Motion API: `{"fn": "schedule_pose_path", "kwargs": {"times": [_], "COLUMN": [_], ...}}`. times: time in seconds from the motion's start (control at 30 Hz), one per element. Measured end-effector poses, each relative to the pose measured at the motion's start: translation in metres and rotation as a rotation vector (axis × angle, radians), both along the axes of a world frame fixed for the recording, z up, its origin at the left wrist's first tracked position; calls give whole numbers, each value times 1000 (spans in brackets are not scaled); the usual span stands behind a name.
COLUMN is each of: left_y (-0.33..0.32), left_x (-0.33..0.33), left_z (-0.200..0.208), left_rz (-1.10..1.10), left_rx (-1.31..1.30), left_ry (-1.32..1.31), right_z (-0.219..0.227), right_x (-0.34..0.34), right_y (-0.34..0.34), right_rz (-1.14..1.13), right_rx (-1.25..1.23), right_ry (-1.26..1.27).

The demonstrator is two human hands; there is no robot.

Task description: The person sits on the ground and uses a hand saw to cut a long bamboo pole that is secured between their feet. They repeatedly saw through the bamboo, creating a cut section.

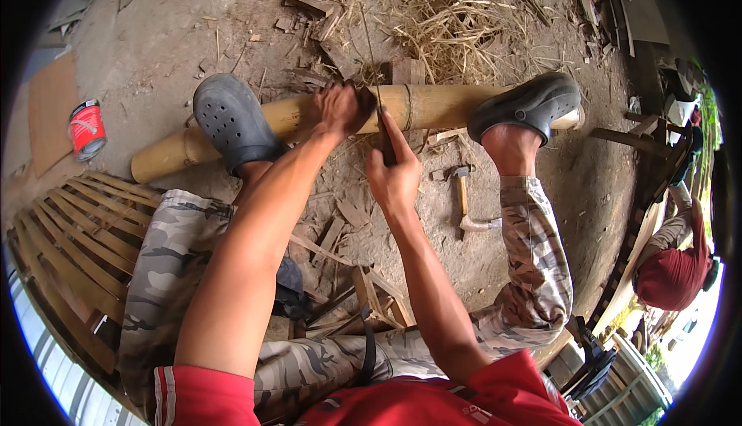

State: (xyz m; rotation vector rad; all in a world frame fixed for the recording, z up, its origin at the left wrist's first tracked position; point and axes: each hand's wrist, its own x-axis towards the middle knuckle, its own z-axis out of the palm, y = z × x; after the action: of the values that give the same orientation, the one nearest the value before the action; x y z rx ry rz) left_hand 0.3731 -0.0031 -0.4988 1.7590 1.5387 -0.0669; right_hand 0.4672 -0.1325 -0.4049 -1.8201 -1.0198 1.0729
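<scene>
A thick bamboo pole (444, 107) lies across the ground before me, under both of my dark clogs (236, 120). My left hand (344, 109) is closed on top of the pole, close beside the saw blade; its fingertips are partly hidden. In my right hand (398, 175) is the dark handle of a saw (379, 100), with the index finger stretched along it. Seen edge-on, the thin blade crosses the pole and points away from me. How deep it sits in the bamboo cannot be made out.
A hammer (463, 194) lies right of my right forearm. Beyond the pole are a wood block (406, 70) and a heap of shavings (456, 28). At left stand a red can (87, 130) and a slatted bamboo piece (85, 225). Another person (671, 275) is at the far right.
</scene>
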Motion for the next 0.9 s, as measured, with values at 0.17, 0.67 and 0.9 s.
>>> {"fn": "schedule_pose_path", "kwargs": {"times": [0.17,0.67,0.9], "left_y": [-21,-21,-11], "left_x": [-27,-25,-9], "left_z": [-59,-48,-35], "left_rz": [146,164,63], "left_rx": [427,412,167], "left_ry": [-7,-20,-52], "right_z": [41,53,-3], "right_x": [-3,-4,-2], "right_y": [-160,-153,-21], "right_rz": [117,104,18], "right_rx": [22,-59,28], "right_ry": [-23,-27,-20]}}
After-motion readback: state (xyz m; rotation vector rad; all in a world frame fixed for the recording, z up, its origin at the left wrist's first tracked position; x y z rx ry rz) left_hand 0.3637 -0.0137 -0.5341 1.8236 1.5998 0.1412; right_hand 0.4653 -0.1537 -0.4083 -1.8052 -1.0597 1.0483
